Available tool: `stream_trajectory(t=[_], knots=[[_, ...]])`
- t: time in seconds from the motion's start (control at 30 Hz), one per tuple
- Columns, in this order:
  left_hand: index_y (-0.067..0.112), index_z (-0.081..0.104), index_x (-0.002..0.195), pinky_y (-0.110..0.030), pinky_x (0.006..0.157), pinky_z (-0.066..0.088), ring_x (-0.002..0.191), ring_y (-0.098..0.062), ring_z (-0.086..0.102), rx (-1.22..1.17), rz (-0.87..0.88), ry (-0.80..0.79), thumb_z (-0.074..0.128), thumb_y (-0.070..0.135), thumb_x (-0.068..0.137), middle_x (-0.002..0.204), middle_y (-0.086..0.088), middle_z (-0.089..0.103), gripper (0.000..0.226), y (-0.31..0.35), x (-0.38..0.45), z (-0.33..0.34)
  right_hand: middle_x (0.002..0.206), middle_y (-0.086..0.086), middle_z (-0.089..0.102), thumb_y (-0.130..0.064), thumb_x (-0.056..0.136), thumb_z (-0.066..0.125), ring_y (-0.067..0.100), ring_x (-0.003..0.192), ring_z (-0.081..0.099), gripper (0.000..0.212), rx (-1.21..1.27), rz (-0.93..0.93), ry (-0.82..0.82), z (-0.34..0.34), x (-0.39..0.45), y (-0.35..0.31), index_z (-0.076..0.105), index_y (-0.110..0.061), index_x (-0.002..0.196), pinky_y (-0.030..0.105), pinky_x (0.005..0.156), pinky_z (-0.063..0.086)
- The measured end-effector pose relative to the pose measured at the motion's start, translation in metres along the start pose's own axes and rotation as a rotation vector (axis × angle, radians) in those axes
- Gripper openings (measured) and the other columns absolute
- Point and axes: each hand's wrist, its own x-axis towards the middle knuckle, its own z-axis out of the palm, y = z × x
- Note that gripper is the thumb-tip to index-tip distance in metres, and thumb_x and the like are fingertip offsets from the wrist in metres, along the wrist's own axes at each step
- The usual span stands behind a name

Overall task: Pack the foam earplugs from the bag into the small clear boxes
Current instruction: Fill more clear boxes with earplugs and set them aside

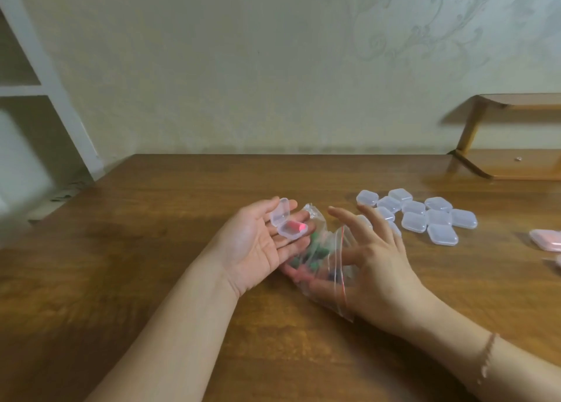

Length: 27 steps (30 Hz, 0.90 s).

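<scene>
At the wooden table (182, 280), my left hand (258, 244) lies palm up, flat and unclenched, an open box (288, 221) resting on its fingers with the lid tipped back and one pink earplug (296, 226) inside. My right hand (373, 256) is at the mouth of the bag (321, 259), just right of that box, fingers spread; whether the thumb and fingertips pinch the plastic or an earplug I cannot tell through the blur. The bag sits between my hands and holds a mass of green and dark earplugs, too jumbled to count. Further right of the box, a cluster of shut boxes (425, 216) waits on the table: about eleven, some hidden behind my fingers, all seemingly empty. At the far right edge, something pink (546, 240) may be a filled box. By my judgement the packing is at an early stage: one box part-filled, nearly all left.
</scene>
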Motion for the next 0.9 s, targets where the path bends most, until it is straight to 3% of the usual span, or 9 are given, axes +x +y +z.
stream_trajectory(t=[0.13, 0.23, 0.47, 0.57, 0.63, 0.73, 0.8, 0.83, 0.9], knots=[[0.005, 0.06, 0.125, -0.047, 0.101, 0.051, 0.108, -0.034, 0.07, -0.004, 0.006, -0.024, 0.048, 0.023, 0.1, 0.118, -0.018, 0.072, 0.033, -0.001, 0.0, 0.0, 0.155, -0.015, 0.031, -0.089, 0.07, 0.037, 0.022, 0.149, 0.007, 0.06, -0.222, 0.03, 0.073, 0.005, -0.001, -0.009, 0.075, -0.043, 0.082, 0.053, 0.115, 0.022], [0.003, 0.059, 0.126, -0.049, 0.103, 0.049, 0.11, -0.037, 0.068, -0.054, 0.012, -0.05, 0.053, 0.017, 0.088, 0.118, -0.02, 0.071, 0.042, 0.0, -0.002, 0.0, 0.149, -0.009, 0.043, -0.074, 0.073, 0.041, 0.028, 0.146, 0.021, 0.049, -0.267, 0.036, 0.116, 0.009, -0.003, -0.011, 0.075, -0.039, 0.074, 0.058, 0.11, 0.03], [0.003, 0.059, 0.127, -0.048, 0.1, 0.05, 0.11, -0.038, 0.068, -0.091, 0.014, -0.076, 0.052, 0.02, 0.086, 0.121, -0.021, 0.069, 0.045, -0.001, -0.003, 0.001, 0.142, -0.013, 0.049, -0.05, 0.071, 0.07, 0.025, 0.143, 0.024, 0.015, -0.119, 0.047, 0.159, 0.005, -0.003, -0.003, 0.075, -0.036, 0.073, 0.056, 0.111, 0.028], [0.004, 0.058, 0.129, -0.048, 0.101, 0.05, 0.111, -0.038, 0.068, -0.081, 0.025, -0.094, 0.053, 0.021, 0.084, 0.123, -0.021, 0.068, 0.049, 0.0, -0.003, 0.0, 0.137, -0.013, 0.054, -0.05, 0.068, 0.07, 0.023, 0.139, 0.03, 0.009, -0.009, 0.073, 0.158, -0.017, -0.008, 0.007, 0.069, -0.042, 0.068, 0.054, 0.107, 0.034], [0.004, 0.058, 0.13, -0.049, 0.1, 0.05, 0.112, -0.039, 0.067, -0.081, 0.028, -0.117, 0.056, 0.022, 0.079, 0.123, -0.021, 0.068, 0.053, 0.001, -0.002, -0.001, 0.13, -0.015, 0.058, -0.049, 0.064, 0.068, 0.019, 0.135, 0.036, 0.01, 0.066, 0.107, 0.125, -0.034, -0.012, 0.012, 0.06, -0.045, 0.06, 0.045, 0.105, 0.036], [0.006, 0.058, 0.13, -0.048, 0.096, 0.054, 0.113, -0.038, 0.067, -0.078, 0.031, -0.184, 0.057, 0.024, 0.078, 0.124, -0.02, 0.068, 0.056, 0.0, -0.003, 0.0, 0.113, -0.022, 0.064, -0.043, 0.068, 0.078, 0.005, 0.117, 0.051, 0.015, 0.133, 0.187, 0.089, -0.053, -0.012, 0.018, 0.066, -0.039, 0.059, 0.029, 0.093, 0.041], [0.007, 0.057, 0.131, -0.046, 0.091, 0.057, 0.114, -0.038, 0.066, -0.106, 0.034, -0.25, 0.056, 0.024, 0.081, 0.126, -0.02, 0.067, 0.053, -0.001, -0.005, 0.002, 0.088, -0.02, 0.072, -0.034, 0.072, 0.079, 0.0, 0.086, 0.063, 0.014, 0.219, 0.245, 0.133, -0.064, -0.01, 0.021, 0.069, -0.031, 0.062, 0.022, 0.074, 0.049], [0.006, 0.057, 0.131, -0.044, 0.089, 0.057, 0.115, -0.037, 0.066, -0.121, 0.031, -0.273, 0.055, 0.024, 0.082, 0.126, -0.021, 0.067, 0.052, -0.001, -0.006, 0.003, 0.074, -0.014, 0.073, -0.027, 0.074, 0.078, 0.003, 0.07, 0.065, 0.013, 0.286, 0.258, 0.16, -0.068, -0.009, 0.022, 0.07, -0.026, 0.064, 0.022, 0.066, 0.051], [0.006, 0.057, 0.13, -0.042, 0.088, 0.057, 0.115, -0.037, 0.066, -0.108, 0.017, -0.284, 0.056, 0.024, 0.082, 0.126, -0.021, 0.067, 0.051, -0.004, -0.005, 0.005, 0.062, 0.001, 0.071, -0.015, 0.079, 0.072, 0.015, 0.057, 0.064, 0.012, 0.434, 0.271, 0.203, -0.073, -0.008, 0.024, 0.069, -0.016, 0.068, 0.033, 0.064, 0.053]])
